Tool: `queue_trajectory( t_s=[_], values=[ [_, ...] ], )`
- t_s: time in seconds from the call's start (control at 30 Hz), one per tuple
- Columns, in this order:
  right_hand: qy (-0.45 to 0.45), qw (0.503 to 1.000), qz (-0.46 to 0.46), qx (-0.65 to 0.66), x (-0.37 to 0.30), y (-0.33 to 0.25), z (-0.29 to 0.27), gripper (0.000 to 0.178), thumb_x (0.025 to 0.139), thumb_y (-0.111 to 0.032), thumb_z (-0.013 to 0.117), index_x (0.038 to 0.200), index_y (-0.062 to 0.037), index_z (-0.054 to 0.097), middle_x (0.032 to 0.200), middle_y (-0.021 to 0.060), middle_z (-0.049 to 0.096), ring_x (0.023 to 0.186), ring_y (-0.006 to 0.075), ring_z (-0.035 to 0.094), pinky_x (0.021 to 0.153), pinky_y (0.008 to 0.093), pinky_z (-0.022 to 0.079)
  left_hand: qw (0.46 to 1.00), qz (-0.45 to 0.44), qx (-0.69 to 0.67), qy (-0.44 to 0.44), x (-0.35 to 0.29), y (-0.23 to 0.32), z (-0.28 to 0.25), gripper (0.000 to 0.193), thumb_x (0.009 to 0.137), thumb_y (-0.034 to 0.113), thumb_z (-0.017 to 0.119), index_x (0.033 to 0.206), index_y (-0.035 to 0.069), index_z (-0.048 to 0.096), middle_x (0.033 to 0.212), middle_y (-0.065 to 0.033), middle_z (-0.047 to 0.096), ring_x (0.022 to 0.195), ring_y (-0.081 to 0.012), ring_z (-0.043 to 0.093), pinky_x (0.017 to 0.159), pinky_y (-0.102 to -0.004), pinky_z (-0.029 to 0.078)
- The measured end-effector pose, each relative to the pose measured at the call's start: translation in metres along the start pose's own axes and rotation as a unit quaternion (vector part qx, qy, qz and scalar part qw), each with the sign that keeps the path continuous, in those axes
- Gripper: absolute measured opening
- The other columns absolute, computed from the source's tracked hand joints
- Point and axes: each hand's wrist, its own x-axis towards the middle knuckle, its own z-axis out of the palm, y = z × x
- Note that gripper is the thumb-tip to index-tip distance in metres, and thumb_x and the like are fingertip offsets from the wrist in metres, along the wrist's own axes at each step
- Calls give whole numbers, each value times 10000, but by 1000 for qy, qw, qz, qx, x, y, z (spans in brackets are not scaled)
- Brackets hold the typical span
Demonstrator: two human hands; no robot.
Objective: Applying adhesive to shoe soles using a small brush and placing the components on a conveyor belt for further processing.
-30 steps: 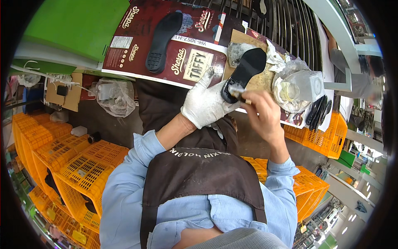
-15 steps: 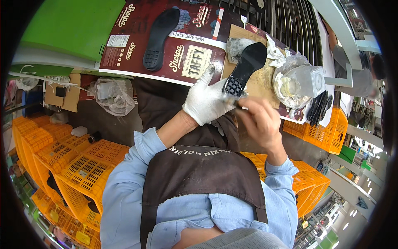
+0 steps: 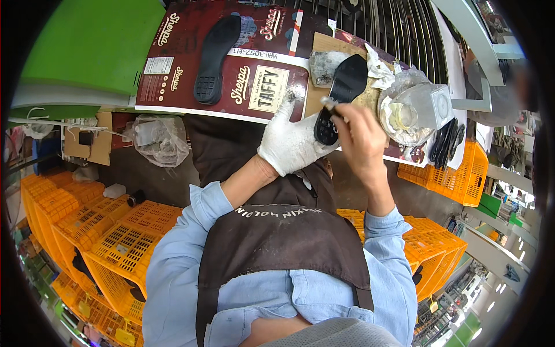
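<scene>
My left hand (image 3: 292, 140), in a white glove, grips a black shoe sole (image 3: 351, 78) by its heel end. The thumb points up and away from the sole, and the other fingers are hidden behind it. My bare right hand (image 3: 363, 136) is closed in a pinch over the sole's middle. Between its fingertips is a small pale-tipped tool (image 3: 328, 103) that touches or nearly touches the sole; its exact kind is unclear. Farther left, another black sole (image 3: 215, 63) lies on the dark red printed cardboard (image 3: 167, 92).
Beyond the held sole sits a greyish block (image 3: 324, 65) on brown board. To the right, a clear plastic cup (image 3: 430, 110) lies in a plastic-lined bowl (image 3: 396, 124), beside stacked black soles (image 3: 445, 144). Orange crates (image 3: 133, 231) stand on both sides. A metal slatted rack (image 3: 393, 29) runs behind.
My right hand has moved up the sole with the pale-tipped tool, from the heel edge to the middle. The held sole has tilted, and its heel now shows less of the grid pattern.
</scene>
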Motion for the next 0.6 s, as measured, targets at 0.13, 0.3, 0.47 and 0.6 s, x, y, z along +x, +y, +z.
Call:
queue_trajectory(
  t_s=[0.13, 0.3, 0.47, 0.6],
  values=[
    [-55, 992, -49, 98, -19, -14, -3, 314, 727, 35, 760, 1012, 13, 629, 923, 150, 668, 782, 272, 669, 665, 345, 550, 996, -7, 71, 56, 0, 4, -5, 854, 927, 703, 282, 1390, -1, 420, 1269, -148, 560, 1114, -283, 526, 1010, -423, 387],
    [3, 1000, -14, 4, -21, -8, -5, 339, 703, 21, 766, 1015, -7, 634, 912, 115, 673, 733, 235, 670, 604, 324, 543, 990, -43, -30, -128, 4, 7, -19, 917, 921, 709, 240, 1444, -41, 306, 1363, -203, 483, 1228, -317, 476, 1106, -423, 305],
    [-26, 983, -124, 136, -23, -21, -4, 328, 696, 29, 784, 989, 11, 638, 885, 147, 673, 735, 264, 677, 617, 328, 552, 999, -18, 46, 3, 1, 7, -16, 948, 917, 720, 231, 1481, -43, 235, 1442, -225, 403, 1301, -333, 428, 1136, -439, 275],
    [10, 997, -22, 79, -26, -18, -9, 302, 715, 14, 775, 985, 4, 640, 876, 122, 671, 718, 238, 666, 603, 311, 543, 999, -25, 19, -11, 1, 4, -9, 899, 926, 704, 223, 1428, -35, 319, 1383, -218, 447, 1268, -348, 449, 1137, -457, 276]
  ],
)
